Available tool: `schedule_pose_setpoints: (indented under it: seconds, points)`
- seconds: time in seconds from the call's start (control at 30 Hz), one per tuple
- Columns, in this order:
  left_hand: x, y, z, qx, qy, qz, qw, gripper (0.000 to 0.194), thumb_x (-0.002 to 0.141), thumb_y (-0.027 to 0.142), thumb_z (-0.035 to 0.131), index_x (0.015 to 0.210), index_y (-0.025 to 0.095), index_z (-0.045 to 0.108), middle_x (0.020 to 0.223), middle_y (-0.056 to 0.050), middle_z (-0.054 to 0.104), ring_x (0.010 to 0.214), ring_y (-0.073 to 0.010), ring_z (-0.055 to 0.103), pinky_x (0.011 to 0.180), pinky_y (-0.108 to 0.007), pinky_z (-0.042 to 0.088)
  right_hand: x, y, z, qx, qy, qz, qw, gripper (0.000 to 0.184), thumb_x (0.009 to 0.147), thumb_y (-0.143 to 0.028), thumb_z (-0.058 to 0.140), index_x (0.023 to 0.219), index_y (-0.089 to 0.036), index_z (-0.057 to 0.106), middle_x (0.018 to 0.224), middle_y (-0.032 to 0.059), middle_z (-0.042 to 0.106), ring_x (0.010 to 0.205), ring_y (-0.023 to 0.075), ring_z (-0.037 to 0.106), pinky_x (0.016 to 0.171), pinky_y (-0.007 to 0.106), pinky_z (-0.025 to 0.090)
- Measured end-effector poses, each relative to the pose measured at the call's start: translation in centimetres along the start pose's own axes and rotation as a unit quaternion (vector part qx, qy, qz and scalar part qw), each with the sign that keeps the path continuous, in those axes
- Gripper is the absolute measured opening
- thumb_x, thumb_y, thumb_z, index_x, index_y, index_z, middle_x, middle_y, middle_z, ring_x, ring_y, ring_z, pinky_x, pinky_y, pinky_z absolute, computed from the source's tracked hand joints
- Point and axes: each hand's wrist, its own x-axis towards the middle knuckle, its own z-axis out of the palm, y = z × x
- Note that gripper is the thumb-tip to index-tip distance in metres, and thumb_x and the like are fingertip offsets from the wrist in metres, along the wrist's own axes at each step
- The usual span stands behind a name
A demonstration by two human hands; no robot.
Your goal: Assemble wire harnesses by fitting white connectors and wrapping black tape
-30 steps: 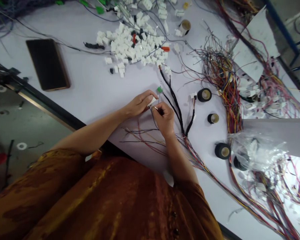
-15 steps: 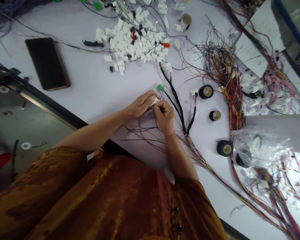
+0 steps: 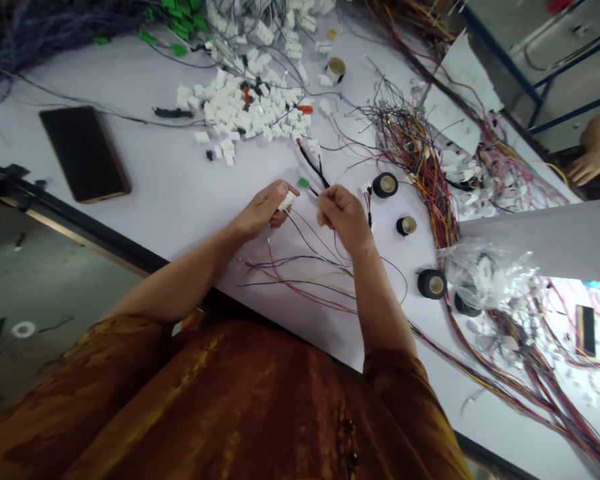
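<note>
My left hand [image 3: 263, 212] is closed around a small white connector [image 3: 289, 199], gripping it between thumb and fingers. Thin dark wires [image 3: 307, 235] run from the connector down to the right. To the right of it, apart from the connector, my right hand [image 3: 344, 217] is pinched shut; a thin dark wire [image 3: 335, 241] trails from beneath its fingers, whose tips are partly hidden. Just beyond the hands lies a green connector [image 3: 304, 182] on a black-wrapped branch of the harness. Loose wire ends [image 3: 280, 270] spread over the table below my hands.
A heap of white connectors [image 3: 250, 110] lies ahead, a phone [image 3: 85, 153] at left. Rolls of black tape [image 3: 431, 284] stand at right, beside a thick wire bundle [image 3: 433, 193] and a clear plastic bag [image 3: 490, 277]. Another person's hand [image 3: 593, 150] shows at far right.
My right hand has drawn away from the white connector to the right, leaving wires stretched from it. My left hand still holds the connector. The view has shifted, and another person's hand has appeared at right.
</note>
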Motion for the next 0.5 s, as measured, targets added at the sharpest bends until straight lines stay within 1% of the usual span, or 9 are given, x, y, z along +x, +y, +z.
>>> schedule_pose_setpoints:
  seconds: [0.07, 0.13, 0.2, 0.27, 0.33, 0.37, 0.43, 0.5]
  points:
    - [0.0, 0.1, 0.1, -0.003, 0.0, 0.007, 1.0, 0.045, 0.096, 0.062, 0.047, 0.103, 0.019, 0.055, 0.056, 0.008, 0.033, 0.042, -0.0063, 0.027, 0.043, -0.019, 0.025, -0.9, -0.5, 0.0, -0.062, -0.021, 0.02, 0.998, 0.015, 0.086, -0.028, 0.061, 0.078, -0.02, 0.051, 0.051, -0.0069, 0.055, 0.046, 0.0049, 0.04, 0.047, 0.02, 0.027]
    - [0.0, 0.2, 0.2, 0.007, 0.01, 0.013, 1.0, 0.045, 0.095, 0.062, 0.049, 0.101, 0.019, 0.056, 0.055, 0.008, 0.033, 0.041, -0.0056, 0.026, 0.042, -0.019, 0.024, -1.9, -0.5, 0.0, -0.094, -0.03, 0.032, 0.995, 0.012, 0.085, -0.023, 0.059, 0.076, -0.019, 0.052, 0.051, -0.0066, 0.056, 0.047, 0.0051, 0.041, 0.049, 0.02, 0.029]
    - [0.0, 0.3, 0.3, 0.018, 0.026, 0.011, 0.999, 0.04, 0.094, 0.059, 0.054, 0.096, 0.019, 0.057, 0.053, 0.009, 0.032, 0.04, -0.0052, 0.026, 0.041, -0.018, 0.024, -2.6, -0.3, -0.2, -0.104, -0.036, 0.034, 0.993, 0.009, 0.085, -0.021, 0.057, 0.077, -0.019, 0.052, 0.053, -0.0065, 0.057, 0.048, 0.0054, 0.041, 0.051, 0.021, 0.03]
    - [0.0, 0.3, 0.4, 0.024, 0.046, 0.002, 0.999, 0.033, 0.093, 0.052, 0.059, 0.09, 0.02, 0.057, 0.05, 0.01, 0.03, 0.038, -0.0052, 0.027, 0.039, -0.018, 0.024, -2.9, 0.0, -0.3, -0.108, -0.058, 0.03, 0.992, 0.007, 0.085, -0.02, 0.057, 0.08, -0.019, 0.053, 0.056, -0.0058, 0.06, 0.051, 0.0063, 0.045, 0.054, 0.022, 0.033]
    - [-0.1, 0.3, 0.7, 0.03, 0.06, -0.002, 0.998, 0.028, 0.094, 0.046, 0.059, 0.086, 0.02, 0.057, 0.048, 0.01, 0.03, 0.036, -0.0054, 0.027, 0.038, -0.018, 0.024, -2.7, 0.4, -0.2, -0.113, -0.078, 0.027, 0.99, 0.005, 0.084, -0.022, 0.059, 0.085, -0.02, 0.054, 0.061, -0.0052, 0.063, 0.055, 0.0077, 0.05, 0.057, 0.023, 0.036]
    - [-0.1, 0.2, 0.8, 0.033, 0.061, -0.001, 0.998, 0.026, 0.094, 0.044, 0.059, 0.085, 0.02, 0.058, 0.047, 0.009, 0.03, 0.036, -0.0054, 0.026, 0.037, -0.018, 0.023, -2.4, 0.5, 0.0, -0.115, -0.083, 0.025, 0.99, 0.008, 0.083, -0.022, 0.061, 0.088, -0.02, 0.054, 0.062, -0.0053, 0.064, 0.057, 0.0084, 0.052, 0.059, 0.024, 0.037]
    - [-0.2, 0.1, 1.0, 0.041, 0.057, 0.012, 0.997, 0.025, 0.094, 0.043, 0.059, 0.086, 0.02, 0.059, 0.047, 0.009, 0.032, 0.036, -0.0053, 0.026, 0.037, -0.018, 0.022, -1.6, 0.8, 0.7, -0.111, -0.071, 0.02, 0.991, 0.017, 0.08, -0.024, 0.066, 0.091, -0.021, 0.053, 0.065, -0.0059, 0.064, 0.061, 0.0095, 0.056, 0.063, 0.025, 0.04]
    - [-0.3, -0.1, 1.1, 0.046, 0.053, 0.03, 0.997, 0.027, 0.093, 0.046, 0.06, 0.086, 0.019, 0.059, 0.047, 0.009, 0.034, 0.036, -0.0053, 0.027, 0.037, -0.019, 0.02, -0.7, 1.1, 1.8, -0.091, -0.038, 0.015, 0.995, 0.019, 0.078, -0.024, 0.067, 0.087, -0.021, 0.051, 0.065, -0.0067, 0.062, 0.063, 0.0097, 0.057, 0.065, 0.025, 0.041]
